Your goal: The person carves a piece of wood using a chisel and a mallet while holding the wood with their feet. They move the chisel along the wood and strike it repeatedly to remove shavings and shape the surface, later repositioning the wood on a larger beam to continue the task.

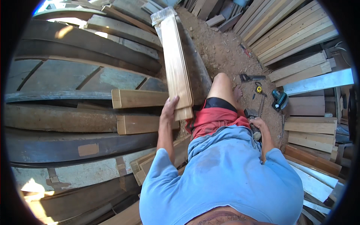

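A stack of long, narrow wooden boards (176,60) stretches away from me, its far end wrapped in cloudy plastic. My left hand (170,107) grips the near end along its left edge, fingers partly hidden. One short board end (183,113) sticks out toward me beneath the others. Beside my right thigh, my right hand (257,123) is closed, seemingly round a tool with a dark, blocky head (250,113) like a hammer's; its handle is mostly hidden. Two more wooden pieces (138,98) (137,124) lie left of my left hand.
Curved boat-like timbers (67,116) fill the left side. On the dirt floor (221,48) to the right lie a handsaw (252,77), a yellow tape measure (258,89) and a green power tool (279,100). Stacked planks (294,33) stand beyond them.
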Motion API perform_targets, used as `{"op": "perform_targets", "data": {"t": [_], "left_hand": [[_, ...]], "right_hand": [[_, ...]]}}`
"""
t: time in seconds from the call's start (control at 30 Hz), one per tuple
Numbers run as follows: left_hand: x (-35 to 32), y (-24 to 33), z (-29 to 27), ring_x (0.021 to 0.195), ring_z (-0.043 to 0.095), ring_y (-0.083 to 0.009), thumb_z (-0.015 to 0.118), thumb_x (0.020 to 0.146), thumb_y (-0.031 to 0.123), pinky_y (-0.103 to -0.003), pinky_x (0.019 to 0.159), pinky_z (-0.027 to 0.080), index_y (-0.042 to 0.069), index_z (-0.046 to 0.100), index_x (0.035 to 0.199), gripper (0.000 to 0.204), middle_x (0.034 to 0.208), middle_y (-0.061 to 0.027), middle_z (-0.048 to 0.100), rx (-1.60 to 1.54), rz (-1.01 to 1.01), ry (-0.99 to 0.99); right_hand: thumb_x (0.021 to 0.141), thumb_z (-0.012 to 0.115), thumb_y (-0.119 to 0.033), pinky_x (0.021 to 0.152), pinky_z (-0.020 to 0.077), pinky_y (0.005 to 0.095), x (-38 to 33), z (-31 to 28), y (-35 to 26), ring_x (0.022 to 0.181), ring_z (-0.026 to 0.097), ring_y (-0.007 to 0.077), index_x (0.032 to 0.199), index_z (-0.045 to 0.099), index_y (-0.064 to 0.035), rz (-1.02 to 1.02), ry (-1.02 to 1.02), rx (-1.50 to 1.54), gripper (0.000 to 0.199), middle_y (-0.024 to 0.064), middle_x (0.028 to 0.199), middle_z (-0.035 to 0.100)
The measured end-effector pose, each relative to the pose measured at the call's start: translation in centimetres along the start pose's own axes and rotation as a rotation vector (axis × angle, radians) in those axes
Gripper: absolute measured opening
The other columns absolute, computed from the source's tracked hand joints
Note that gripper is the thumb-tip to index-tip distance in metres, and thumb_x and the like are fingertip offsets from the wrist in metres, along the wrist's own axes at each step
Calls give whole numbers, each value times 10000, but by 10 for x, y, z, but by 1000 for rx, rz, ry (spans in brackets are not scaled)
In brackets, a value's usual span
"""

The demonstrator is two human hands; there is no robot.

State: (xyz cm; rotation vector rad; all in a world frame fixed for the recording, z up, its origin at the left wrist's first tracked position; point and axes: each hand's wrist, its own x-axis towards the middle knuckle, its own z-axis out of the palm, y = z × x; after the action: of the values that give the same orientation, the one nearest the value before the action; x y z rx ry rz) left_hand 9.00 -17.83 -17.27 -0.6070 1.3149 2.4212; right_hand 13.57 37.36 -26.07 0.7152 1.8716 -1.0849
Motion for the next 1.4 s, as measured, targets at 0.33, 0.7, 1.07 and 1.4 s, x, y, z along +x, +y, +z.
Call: {"op": "perform_targets", "data": {"t": [0.33, 0.7, 1.07, 1.4], "left_hand": [[-81, 20, 44, 903, 683, -515, 814, 794, 382, -566, 812, 546, 48, 523, 1116, 547, 912, -308, 709, 1469, 60, 458], [-24, 41, 71, 938, 658, -562, 718, 839, 242, -604, 850, 532, 1, 417, 1188, 520, 981, -374, 676, 1427, 232, 409], [42, 70, 75, 915, 692, -464, 819, 782, 237, -555, 808, 541, 53, 532, 1172, 518, 933, -255, 712, 1647, 384, 295], [107, 120, 75, 1022, 663, -384, 768, 739, 129, -542, 838, 486, 179, 593, 1166, 464, 1030, -162, 707, 2113, 452, 106]], "right_hand": [[692, 780, -304, 574, 519, 405, -10, -2, -12, 633, 631, 229, 985, 704, -25, 46, -41, 14, 412, 107, 872, 690], [679, 771, -229, 616, 515, 379, -25, 0, -19, 684, 616, 202, 1022, 684, -43, -162, 20, 126, 400, 71, 868, 670], [744, 757, -153, 606, 562, 369, -22, -5, -11, 640, 667, 215, 1008, 636, -27, -175, 18, 306, 317, 97, 791, 697], [792, 740, -154, 657, 556, 354, -65, -32, -7, 684, 663, 193, 1010, 626, -60, -415, -31, 601, 263, 66, 816, 666]]}}
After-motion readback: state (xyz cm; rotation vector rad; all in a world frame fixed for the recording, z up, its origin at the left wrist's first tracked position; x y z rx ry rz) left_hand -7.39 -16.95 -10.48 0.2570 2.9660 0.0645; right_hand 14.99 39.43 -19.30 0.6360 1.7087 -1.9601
